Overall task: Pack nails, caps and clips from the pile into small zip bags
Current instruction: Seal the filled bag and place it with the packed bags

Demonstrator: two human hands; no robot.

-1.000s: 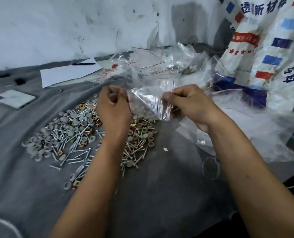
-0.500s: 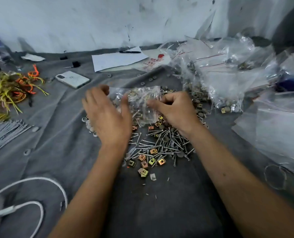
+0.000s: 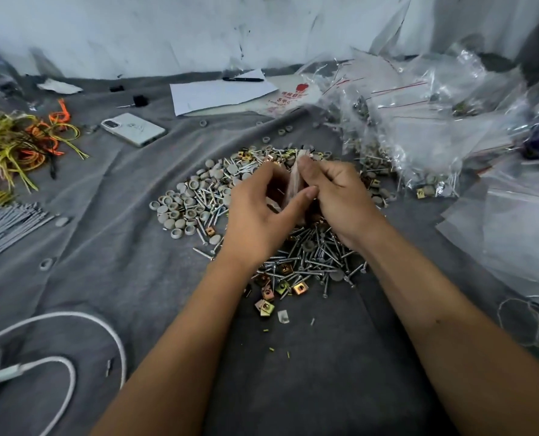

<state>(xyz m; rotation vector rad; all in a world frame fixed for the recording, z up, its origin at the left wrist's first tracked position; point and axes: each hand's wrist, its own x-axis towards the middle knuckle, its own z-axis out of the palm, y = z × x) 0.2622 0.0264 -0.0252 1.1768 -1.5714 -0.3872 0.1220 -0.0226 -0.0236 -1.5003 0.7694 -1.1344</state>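
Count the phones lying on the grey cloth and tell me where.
1. A single white phone lies face down on the grey cloth, far left of the hardware pile, near the sheet of paper. Others might be hidden under the bags.

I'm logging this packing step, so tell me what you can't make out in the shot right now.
Head view only:
- Small zip bag: blurred, between left hand and right hand; contents unreadable.
- Pile: middle hidden under both hands.
- White cable: cut by left edge.

I see both hands (image 3: 296,202) over the pile (image 3: 261,221); phone (image 3: 133,129) far left, filled bags (image 3: 419,133) far right, cable (image 3: 57,357) near left, possibly a bag between the hands.
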